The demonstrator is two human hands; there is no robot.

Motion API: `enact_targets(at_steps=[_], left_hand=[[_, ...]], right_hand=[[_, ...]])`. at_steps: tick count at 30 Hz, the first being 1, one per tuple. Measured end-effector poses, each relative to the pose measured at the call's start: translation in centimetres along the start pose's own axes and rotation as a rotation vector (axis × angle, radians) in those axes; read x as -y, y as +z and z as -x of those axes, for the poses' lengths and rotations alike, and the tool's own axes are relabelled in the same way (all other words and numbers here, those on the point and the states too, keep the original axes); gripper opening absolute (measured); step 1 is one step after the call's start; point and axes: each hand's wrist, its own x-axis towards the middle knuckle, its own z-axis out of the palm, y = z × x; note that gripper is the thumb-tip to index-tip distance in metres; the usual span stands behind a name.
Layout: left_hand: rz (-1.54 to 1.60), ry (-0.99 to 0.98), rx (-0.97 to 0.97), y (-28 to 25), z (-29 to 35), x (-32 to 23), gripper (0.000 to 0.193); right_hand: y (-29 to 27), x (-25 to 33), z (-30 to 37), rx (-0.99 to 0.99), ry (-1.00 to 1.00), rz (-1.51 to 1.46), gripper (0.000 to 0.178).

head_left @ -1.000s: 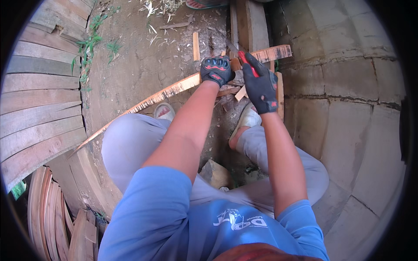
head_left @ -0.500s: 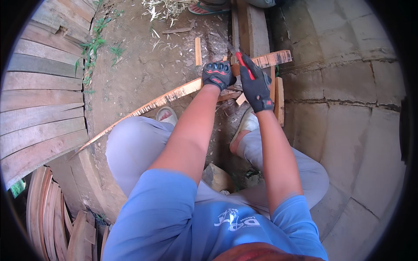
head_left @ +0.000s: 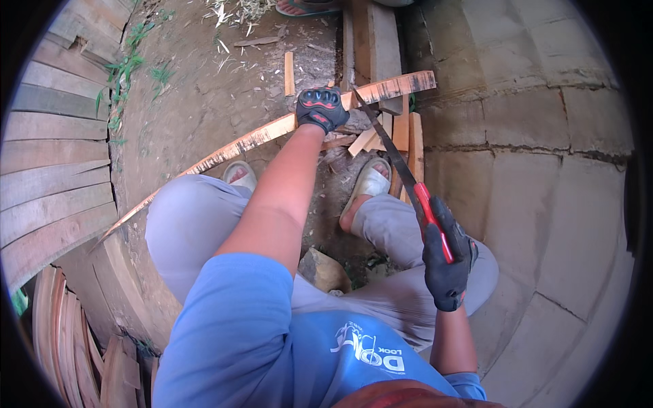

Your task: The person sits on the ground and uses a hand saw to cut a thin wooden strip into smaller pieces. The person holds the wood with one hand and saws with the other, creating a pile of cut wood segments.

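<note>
Well back from the plank's (head_left: 272,130) edge, the right grip (head_left: 443,273) holds a saw (head_left: 400,164).

Left grip (head_left: 322,109) holds a plank (head_left: 400,85); right grip (head_left: 450,262), a saw (head_left: 395,153) apparently touching it.

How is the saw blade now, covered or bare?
Bare: the dark saw blade shows from its red handle, in the right hand, to the wooden strip.

Through one fisheye on the head, we look steeply down and forward over the black-and-red gloved left hand (head_left: 322,109), with the black gloved right hand (head_left: 457,255) nearer us.
</note>
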Motion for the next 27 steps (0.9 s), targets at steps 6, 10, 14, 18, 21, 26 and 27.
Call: enact_targets(at_steps=[6,10,14,18,21,26,27], left_hand=[[0.007,-0.008,0.051,-0.6,0.5,-0.6,0.044],[0.001,-0.017,0.031,-0.1,0.1,0.0,0.047],[0.010,-0.044,0.088,-1.4,0.6,-0.4,0.051],[-0.018,-0.055,0.061,-1.2,0.4,-0.8,0.052],[0.001,-0.086,0.072,-0.9,0.4,-1.0,0.052],[-0.014,-0.098,0.140,-2.0,0.6,-1.5,0.053],[-0.012,-0.093,0.128,-2.2,0.5,-1.7,0.053]], right_hand=[[6.4,-1.4,-9.9,-0.091,-0.322,0.039,0.038],[10.1,0.5,-13.5,-0.118,-0.347,0.053,0.036],[9.8,0.7,-13.6,-0.148,-0.265,0.026,0.036],[7.9,0.1,-15.0,-0.143,-0.270,0.000,0.034],[7.7,0.0,-15.1,-0.125,-0.293,-0.009,0.034],[8.1,1.0,-14.2,-0.116,-0.252,0.020,0.034],[8.3,0.5,-14.4,-0.128,-0.258,-0.006,0.032]])
